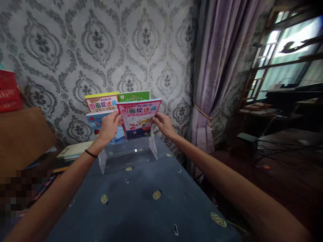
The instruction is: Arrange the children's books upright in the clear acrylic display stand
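Observation:
A pink-covered book [137, 116] is held upright between my two hands, facing me. My left hand [110, 125] grips its left edge, fingers closed on it. On its right edge my right hand [163, 123] is closed too. The book stands in front of a dark blue book [138, 133], of which only the lower part shows. Beside it leans a light blue book [94, 122], partly covered by my left hand. Behind are a brown-and-yellow book [99, 97] and a green book [133, 96]. Around them is a clear acrylic stand [153, 148] with several tiers.
The stand rests on a dark patterned tabletop [141, 195] against a wallpapered wall [101, 43]. More books [73, 151] lie at the left, near a cardboard box [25, 137] and a red container [8, 90]. A purple curtain [204, 84] hangs at the right.

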`<action>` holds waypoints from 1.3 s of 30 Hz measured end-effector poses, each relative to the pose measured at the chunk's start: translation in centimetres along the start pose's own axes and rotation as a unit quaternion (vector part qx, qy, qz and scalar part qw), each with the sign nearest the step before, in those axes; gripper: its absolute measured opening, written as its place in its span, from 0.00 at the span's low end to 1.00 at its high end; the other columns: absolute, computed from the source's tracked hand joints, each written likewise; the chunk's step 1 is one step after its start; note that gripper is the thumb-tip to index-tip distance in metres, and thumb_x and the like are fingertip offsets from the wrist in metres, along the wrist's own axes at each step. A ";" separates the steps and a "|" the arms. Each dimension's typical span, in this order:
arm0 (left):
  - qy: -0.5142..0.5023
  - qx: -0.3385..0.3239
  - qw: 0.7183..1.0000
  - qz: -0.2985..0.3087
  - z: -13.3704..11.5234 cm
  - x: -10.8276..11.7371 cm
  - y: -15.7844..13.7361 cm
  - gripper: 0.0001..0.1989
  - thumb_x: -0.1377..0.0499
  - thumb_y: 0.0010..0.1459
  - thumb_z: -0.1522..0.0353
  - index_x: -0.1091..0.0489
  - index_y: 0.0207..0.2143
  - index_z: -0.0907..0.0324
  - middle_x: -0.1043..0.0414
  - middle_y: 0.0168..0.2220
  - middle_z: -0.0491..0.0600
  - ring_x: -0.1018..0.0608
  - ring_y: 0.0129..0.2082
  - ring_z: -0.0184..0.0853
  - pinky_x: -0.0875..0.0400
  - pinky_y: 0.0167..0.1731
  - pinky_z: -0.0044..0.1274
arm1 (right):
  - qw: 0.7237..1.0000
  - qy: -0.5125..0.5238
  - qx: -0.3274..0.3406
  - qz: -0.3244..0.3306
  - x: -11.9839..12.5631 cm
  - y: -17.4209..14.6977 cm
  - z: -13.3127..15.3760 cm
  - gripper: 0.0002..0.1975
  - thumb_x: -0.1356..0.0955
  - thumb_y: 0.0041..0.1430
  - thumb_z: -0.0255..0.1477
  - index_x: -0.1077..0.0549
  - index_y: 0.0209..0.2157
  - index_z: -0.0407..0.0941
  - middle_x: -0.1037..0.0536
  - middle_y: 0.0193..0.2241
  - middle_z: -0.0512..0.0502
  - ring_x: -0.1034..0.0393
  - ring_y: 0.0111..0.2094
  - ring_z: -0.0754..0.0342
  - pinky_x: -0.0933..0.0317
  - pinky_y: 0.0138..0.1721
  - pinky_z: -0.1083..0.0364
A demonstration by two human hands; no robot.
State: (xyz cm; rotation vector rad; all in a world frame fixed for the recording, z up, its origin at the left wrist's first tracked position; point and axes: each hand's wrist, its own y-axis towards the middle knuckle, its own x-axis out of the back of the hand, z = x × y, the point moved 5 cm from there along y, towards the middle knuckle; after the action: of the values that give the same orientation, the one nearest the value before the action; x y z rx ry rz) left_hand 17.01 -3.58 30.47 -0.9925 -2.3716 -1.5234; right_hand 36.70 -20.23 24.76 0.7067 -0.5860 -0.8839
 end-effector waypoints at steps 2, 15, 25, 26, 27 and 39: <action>0.001 0.001 1.000 -0.001 0.4 -0.3 0.1 0.09 0.49 0.62 0.64 0.35 0.30 0.58 0.25 0.27 0.48 0.20 0.28 0.35 0.23 0.31 0.26 | 1.000 0.008 0.002 0.001 -0.2 0.4 -0.9 0.10 0.34 0.58 0.33 0.26 0.39 0.45 0.20 0.33 0.46 0.25 0.34 0.50 0.29 0.40 0.50; 0.027 0.007 1.000 -0.003 1.4 -1.3 0.4 0.09 0.50 0.62 0.65 0.35 0.31 0.58 0.25 0.28 0.48 0.20 0.29 0.35 0.23 0.32 0.25 | 1.000 0.020 -0.006 0.016 -0.6 1.3 -3.3 0.13 0.33 0.58 0.38 0.26 0.40 0.46 0.20 0.36 0.45 0.24 0.36 0.49 0.29 0.43 0.48; 0.062 0.003 0.998 0.011 2.7 -2.2 0.8 0.11 0.51 0.63 0.64 0.37 0.29 0.57 0.26 0.26 0.47 0.20 0.29 0.35 0.25 0.30 0.24 | 0.999 0.013 -0.030 0.036 -0.7 2.2 -5.7 0.12 0.33 0.57 0.36 0.26 0.39 0.45 0.20 0.34 0.46 0.24 0.34 0.50 0.28 0.40 0.49; 0.065 0.008 0.998 0.012 2.9 -2.2 0.9 0.11 0.51 0.63 0.64 0.38 0.28 0.57 0.26 0.25 0.47 0.20 0.28 0.36 0.26 0.30 0.24 | 0.999 0.010 -0.033 0.037 -0.8 2.4 -6.0 0.11 0.33 0.56 0.35 0.26 0.39 0.45 0.20 0.33 0.46 0.24 0.33 0.50 0.28 0.40 0.49; 0.066 0.014 0.998 0.013 3.1 -2.3 1.0 0.11 0.51 0.63 0.64 0.38 0.28 0.57 0.27 0.25 0.47 0.21 0.28 0.36 0.26 0.30 0.24 | 0.999 0.007 -0.037 0.039 -0.8 2.5 -6.3 0.11 0.33 0.56 0.34 0.26 0.39 0.44 0.20 0.32 0.46 0.25 0.32 0.50 0.28 0.39 0.49; 0.143 0.049 0.988 0.035 5.8 -4.2 2.5 0.15 0.51 0.65 0.65 0.30 0.31 0.60 0.22 0.27 0.53 0.21 0.26 0.37 0.27 0.32 0.26 | 0.995 -0.066 -0.069 0.016 -1.1 3.1 -9.2 0.07 0.31 0.55 0.29 0.27 0.38 0.46 0.22 0.30 0.47 0.26 0.30 0.50 0.27 0.37 0.49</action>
State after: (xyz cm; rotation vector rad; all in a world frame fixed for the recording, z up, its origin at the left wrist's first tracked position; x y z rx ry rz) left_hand 23.00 0.17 27.62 -0.7680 -2.1660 -1.4030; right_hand 44.17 -15.12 21.11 0.5157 -0.6457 -0.9371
